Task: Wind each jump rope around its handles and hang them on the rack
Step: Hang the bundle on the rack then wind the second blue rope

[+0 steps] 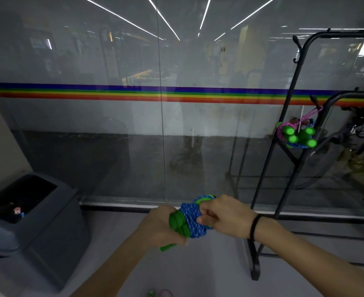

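Holding blue jump rope (192, 220) wound on green handles (177, 222), low centre: left grip (162, 225) curls round handle ends, right grip (225, 217) pinches the coil. Farther R, wound ropes (299, 136) hang on black rack (359, 94).

The blue rope (192, 219) at six o'clock looks like woven cord, bumpy, with little white specks. Its green handles (177, 222) look like smooth plastic with a soft shine. The rack (254, 262) at three o'clock is thin, dull black metal. The glass wall (91, 136) is shiny and mirrors lights. The bin (54, 221) at eight o'clock is dull grey plastic.
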